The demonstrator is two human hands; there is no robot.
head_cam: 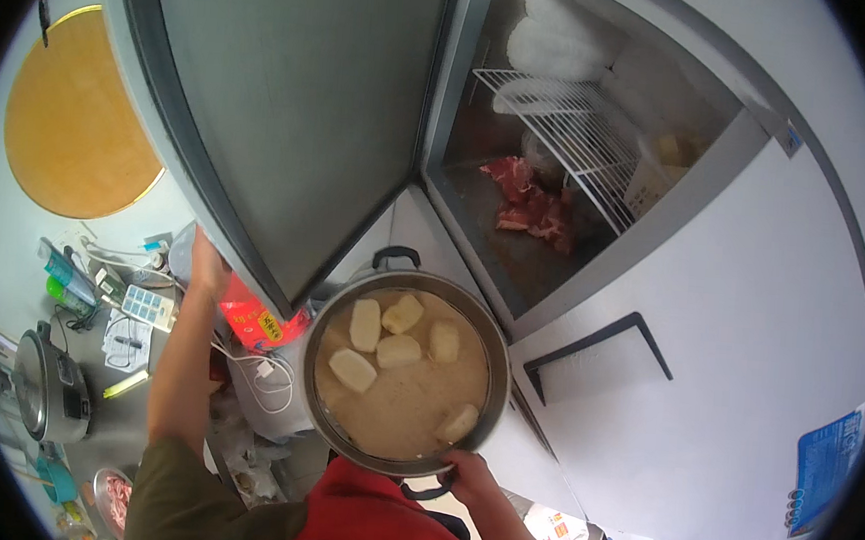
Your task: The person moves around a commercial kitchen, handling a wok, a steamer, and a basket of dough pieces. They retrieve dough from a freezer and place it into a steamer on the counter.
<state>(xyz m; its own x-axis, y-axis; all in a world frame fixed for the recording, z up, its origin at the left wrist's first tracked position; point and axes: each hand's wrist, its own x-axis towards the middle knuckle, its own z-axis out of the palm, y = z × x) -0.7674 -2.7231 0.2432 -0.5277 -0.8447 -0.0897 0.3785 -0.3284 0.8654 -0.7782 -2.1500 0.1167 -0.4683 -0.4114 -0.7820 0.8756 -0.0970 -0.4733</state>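
Note:
A large metal pot (pixel 406 426) of cloudy brown liquid is right in front of my body. Several pale oblong pieces (pixel 365 325) of food float in it. My right hand (pixel 472 480) grips the pot's near black handle (pixel 424 491); the far handle (pixel 397 255) is free. My left hand (pixel 211 266) grips the outer edge of an open freezer door (pixel 293 110), its fingers partly hidden. Inside the open compartment, raw red meat (pixel 531 205) lies below a white wire shelf (pixel 563 121). What bears the pot's far side is hidden.
Frost-covered white bundles (pixel 561 38) fill the upper compartment. A closed door (pixel 698 349) with a black handle is to the right. At left, a counter holds a rice cooker (pixel 56 387), a power strip (pixel 149 307) and a bowl of sliced meat (pixel 115 500). A red bag (pixel 259 322) stands behind the open door.

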